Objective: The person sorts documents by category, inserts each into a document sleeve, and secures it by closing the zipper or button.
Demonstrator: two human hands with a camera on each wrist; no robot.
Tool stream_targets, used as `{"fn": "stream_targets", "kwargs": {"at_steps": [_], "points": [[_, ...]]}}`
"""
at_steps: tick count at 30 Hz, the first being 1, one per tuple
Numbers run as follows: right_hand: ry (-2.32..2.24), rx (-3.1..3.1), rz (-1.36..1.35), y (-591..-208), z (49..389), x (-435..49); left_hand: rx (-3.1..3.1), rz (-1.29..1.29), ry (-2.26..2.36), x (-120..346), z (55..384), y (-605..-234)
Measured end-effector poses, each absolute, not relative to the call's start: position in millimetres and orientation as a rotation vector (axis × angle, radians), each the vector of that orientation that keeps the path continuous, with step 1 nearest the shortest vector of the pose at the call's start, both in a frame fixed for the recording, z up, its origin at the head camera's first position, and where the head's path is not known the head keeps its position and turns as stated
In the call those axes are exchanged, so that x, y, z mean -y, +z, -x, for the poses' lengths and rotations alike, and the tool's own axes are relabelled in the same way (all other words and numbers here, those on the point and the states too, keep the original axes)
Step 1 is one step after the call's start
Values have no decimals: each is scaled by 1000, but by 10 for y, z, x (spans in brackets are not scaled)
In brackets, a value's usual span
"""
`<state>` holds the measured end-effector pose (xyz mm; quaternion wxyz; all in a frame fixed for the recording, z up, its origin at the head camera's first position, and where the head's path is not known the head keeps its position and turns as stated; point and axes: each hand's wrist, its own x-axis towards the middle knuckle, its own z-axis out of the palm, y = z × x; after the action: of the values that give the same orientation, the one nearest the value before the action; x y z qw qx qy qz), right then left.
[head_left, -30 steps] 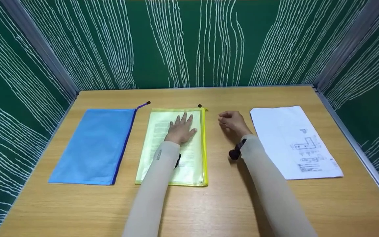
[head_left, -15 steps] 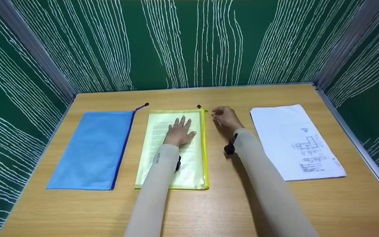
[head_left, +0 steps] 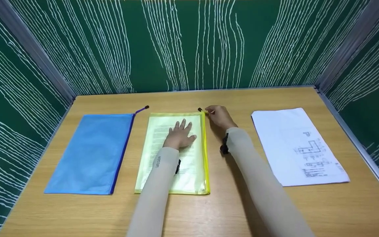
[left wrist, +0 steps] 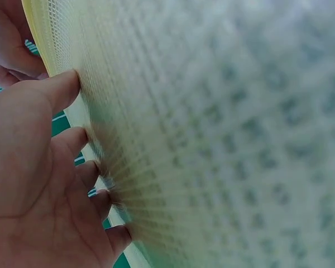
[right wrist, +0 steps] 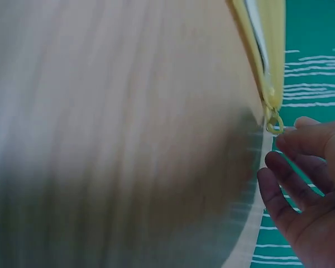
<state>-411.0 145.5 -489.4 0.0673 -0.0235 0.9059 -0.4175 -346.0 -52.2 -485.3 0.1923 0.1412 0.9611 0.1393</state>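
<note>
A translucent yellow zipper pouch [head_left: 146, 158] with printed sheets inside lies in the middle of the table. Spread flat on its upper half is my left hand [head_left: 179, 135], fingers straight; the left wrist view shows its fingertips [left wrist: 70, 86] touching the mesh surface. My right hand [head_left: 220, 117] is at the pouch's far right corner. There its thumb and forefinger pinch the small yellow zipper pull [right wrist: 275, 124], while the other fingers stay loosely bent. Along the right edge, the zipper [right wrist: 262, 61] gapes, with white showing between its yellow sides.
To the left lies a blue zipper pouch [head_left: 90, 154] with a dark cord loop at its far corner. A stack of white paper [head_left: 278, 141] with a printed drawing lies at the right. Green panels [head_left: 163, 49] with white lines wall the table [head_left: 189, 214] at the back and sides.
My right hand has moved left from beside the pouch to its far right corner and now pinches the zipper pull. The left hand stays flat on the pouch.
</note>
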Motion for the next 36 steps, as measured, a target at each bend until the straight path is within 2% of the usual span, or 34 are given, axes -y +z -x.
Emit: {"fn": "stream_targets", "kwargs": {"at_steps": [9, 27, 36], "points": [[-923, -2925, 396, -4971, 4191, -1335, -2689, -384, 406, 501, 3467, -4892], [-666, -3011, 340, -4904, 4232, -1351, -2691, -374, 442, 546, 3498, -4888], [-660, -3074, 267, -4910, 4237, -1540, -2678, -372, 451, 534, 3478, -4866]]}}
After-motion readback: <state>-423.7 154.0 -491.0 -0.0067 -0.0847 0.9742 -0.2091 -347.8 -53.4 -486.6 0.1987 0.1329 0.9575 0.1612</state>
